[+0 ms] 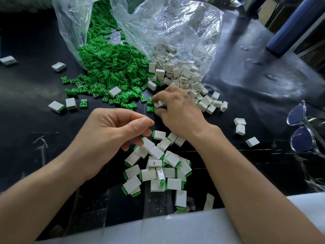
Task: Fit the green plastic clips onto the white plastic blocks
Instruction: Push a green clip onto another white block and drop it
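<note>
A heap of green plastic clips spills from a clear bag onto the black table. To its right, white plastic blocks pour from a second clear bag. My right hand reaches to the edge of both heaps, its fingers curled round a white block beside loose green clips. My left hand hovers above a pile of white blocks with green clips fitted; its fingers are loosely curled and hold nothing that I can see.
Clear-framed glasses lie at the right. A dark blue bottle stands at the back right. Stray blocks lie at the left and right. White foam lines the near table edge.
</note>
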`<state>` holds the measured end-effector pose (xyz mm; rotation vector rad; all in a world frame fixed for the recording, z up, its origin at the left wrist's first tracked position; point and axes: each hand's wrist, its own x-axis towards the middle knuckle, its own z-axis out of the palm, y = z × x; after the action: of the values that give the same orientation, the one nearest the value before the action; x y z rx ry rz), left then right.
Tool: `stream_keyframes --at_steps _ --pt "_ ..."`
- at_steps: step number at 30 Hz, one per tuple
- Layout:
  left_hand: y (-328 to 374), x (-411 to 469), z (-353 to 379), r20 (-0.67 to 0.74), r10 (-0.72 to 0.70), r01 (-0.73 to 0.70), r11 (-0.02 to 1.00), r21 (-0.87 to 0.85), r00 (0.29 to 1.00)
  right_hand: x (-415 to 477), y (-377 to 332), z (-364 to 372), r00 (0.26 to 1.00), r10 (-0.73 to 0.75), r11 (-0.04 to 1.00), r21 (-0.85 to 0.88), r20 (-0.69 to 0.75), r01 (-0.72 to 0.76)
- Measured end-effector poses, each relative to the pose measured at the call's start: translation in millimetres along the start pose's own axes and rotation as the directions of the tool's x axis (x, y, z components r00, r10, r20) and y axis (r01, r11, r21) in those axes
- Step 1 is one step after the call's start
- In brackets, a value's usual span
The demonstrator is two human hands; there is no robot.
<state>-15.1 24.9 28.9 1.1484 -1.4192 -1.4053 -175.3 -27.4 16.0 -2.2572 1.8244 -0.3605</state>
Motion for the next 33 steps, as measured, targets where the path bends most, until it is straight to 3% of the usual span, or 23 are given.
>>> stream_keyframes --at_steps 6,10,14,17,21,27,33 --pt "-5 5 -2 -0.101 -0.052 0.047 0.998 -0.045 0.994 -2 -2 -4 0.997 0.000 0.991 0.134 -0.080 0.011" --pt "-8 11 -5 -0.159 -0.149 0.114 0.970 -0.213 0.976 -11 -16 -11 0.964 -0.124 0.908 0.366 -0.234 0.205" --pt "-7 10 -5 -0.144 -0.168 0.130 0.961 -0.245 0.975 -19 -29 -5 0.951 -0.262 0.845 0.436 -0.166 0.309" --pt "-8 10 -8 -0.179 -0.159 0.116 0.966 -0.229 0.971 -17 -25 -10 0.971 -0.184 0.826 0.511 -0.156 0.238" --pt "-8 10 -6 -0.169 -0.141 0.102 0.969 -0.224 0.975 -10 -14 -9 0.980 -0.002 0.915 0.395 -0.197 0.081" --pt "-8 10 -7 -0.149 -0.139 0.106 0.971 -0.216 0.979 -5 -10 5 1.000 -0.011 0.991 0.134 0.006 0.010" --pt "-9 10 -8 -0.129 -0.121 0.089 0.970 -0.225 0.984 -4 -8 4 1.000 -0.024 0.990 0.137 0.009 0.023"
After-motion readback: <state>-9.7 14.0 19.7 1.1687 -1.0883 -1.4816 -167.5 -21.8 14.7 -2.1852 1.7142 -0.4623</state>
